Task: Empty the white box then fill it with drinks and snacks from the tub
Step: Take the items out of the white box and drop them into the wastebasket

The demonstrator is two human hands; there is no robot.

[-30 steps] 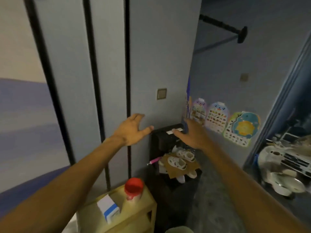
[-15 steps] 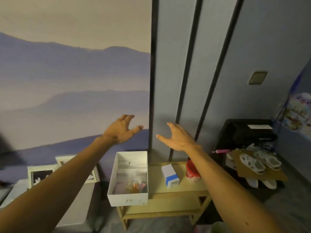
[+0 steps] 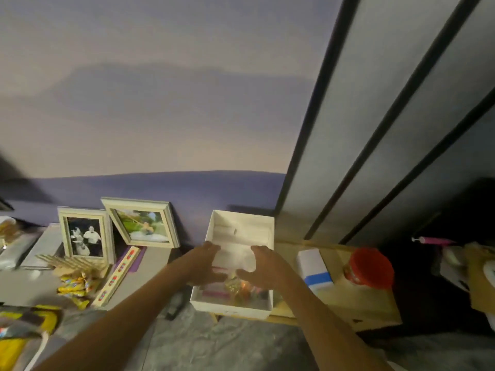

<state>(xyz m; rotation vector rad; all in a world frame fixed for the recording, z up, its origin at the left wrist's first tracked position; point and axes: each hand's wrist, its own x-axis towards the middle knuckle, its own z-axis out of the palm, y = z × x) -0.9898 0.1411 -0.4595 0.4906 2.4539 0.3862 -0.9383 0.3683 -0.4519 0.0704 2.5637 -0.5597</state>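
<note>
Wall side: low wooden table (image 3: 348, 298) w/ white box (image 3: 230, 307) at its left end.
Box: not emptied yet; wrappers & small packets (image 3: 235, 287) lie at the near end.
Hands: our left hand (image 3: 206, 266) & right hand (image 3: 263, 271) are over the box, fingers spread, gripping nothing we can see.
How: we'd scoop from both sides, fingers under the loose bits, lift together. Box prob. light, so go easy.

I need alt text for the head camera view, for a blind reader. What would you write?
The left hand and right hand reach into an open white cardboard box of small wrapped items on a wooden table. A red-lidded jar stands to its right; two framed photographs lean on the wall to its left.
</note>
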